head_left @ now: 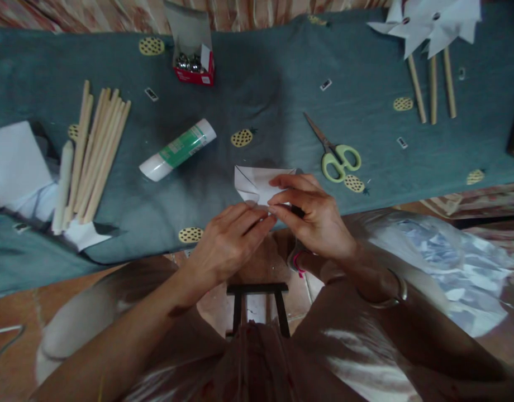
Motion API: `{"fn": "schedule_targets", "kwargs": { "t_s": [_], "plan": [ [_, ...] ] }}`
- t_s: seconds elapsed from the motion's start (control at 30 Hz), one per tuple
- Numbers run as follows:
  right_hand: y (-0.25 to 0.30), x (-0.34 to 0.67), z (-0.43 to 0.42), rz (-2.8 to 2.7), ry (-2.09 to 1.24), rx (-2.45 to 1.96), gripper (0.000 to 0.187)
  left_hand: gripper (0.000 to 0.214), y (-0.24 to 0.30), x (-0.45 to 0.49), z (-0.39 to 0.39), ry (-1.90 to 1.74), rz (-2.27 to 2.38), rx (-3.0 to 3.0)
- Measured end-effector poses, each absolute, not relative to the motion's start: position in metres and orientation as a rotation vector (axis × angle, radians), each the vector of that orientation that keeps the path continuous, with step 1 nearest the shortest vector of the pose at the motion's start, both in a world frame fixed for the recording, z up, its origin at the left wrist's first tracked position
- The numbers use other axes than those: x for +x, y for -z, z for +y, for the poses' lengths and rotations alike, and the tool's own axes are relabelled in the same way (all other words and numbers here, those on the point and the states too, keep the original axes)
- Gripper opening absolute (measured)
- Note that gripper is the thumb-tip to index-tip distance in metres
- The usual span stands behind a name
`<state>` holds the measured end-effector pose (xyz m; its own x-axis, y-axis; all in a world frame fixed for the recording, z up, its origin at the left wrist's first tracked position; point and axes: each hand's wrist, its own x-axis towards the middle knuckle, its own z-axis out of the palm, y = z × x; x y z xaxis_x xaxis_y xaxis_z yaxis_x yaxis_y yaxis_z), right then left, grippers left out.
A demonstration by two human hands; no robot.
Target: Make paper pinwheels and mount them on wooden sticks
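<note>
Paper: the folded white paper (251,177) lies at the near edge of the worktop (265,95), between both hands.
Left grip: the left hand (232,240) pinches the paper's near edge, as I see it from here; the contact is partly covered.
Right grip: the right hand (313,209) grasps the same edge between thumb and fingers.
Crease risk: uneven finger pressure could set the fold askew.
Edge risk: the paper could bend if pressed where the worktop ends.
Scissors: the green-handled scissors (330,148) lie near the right hand; a wide sweep could knock them.
Glue stick: the glue stick (178,149) lies on its side; a bump could roll it.
</note>
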<state>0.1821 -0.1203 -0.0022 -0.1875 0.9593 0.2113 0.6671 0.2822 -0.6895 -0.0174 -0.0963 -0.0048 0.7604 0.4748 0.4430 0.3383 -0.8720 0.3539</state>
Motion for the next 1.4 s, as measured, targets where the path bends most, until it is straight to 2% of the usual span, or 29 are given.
{"fn": "schedule_targets", "kwargs": {
  "t_s": [0.17,0.83,1.4],
  "plan": [
    [0.001,0.182,-0.119,-1.932,-0.596,-1.491,0.006,0.010,0.008,-0.015,-0.095,-0.786,0.682,2.645],
    [0.001,0.173,-0.113,-1.899,-0.621,-1.524,0.015,0.012,0.004,-0.018,-0.096,-0.695,0.709,2.706],
    [0.004,0.168,-0.111,-1.929,-0.524,-1.548,0.013,0.017,0.002,-0.020,-0.097,-0.638,0.730,2.709]
  ]
}}
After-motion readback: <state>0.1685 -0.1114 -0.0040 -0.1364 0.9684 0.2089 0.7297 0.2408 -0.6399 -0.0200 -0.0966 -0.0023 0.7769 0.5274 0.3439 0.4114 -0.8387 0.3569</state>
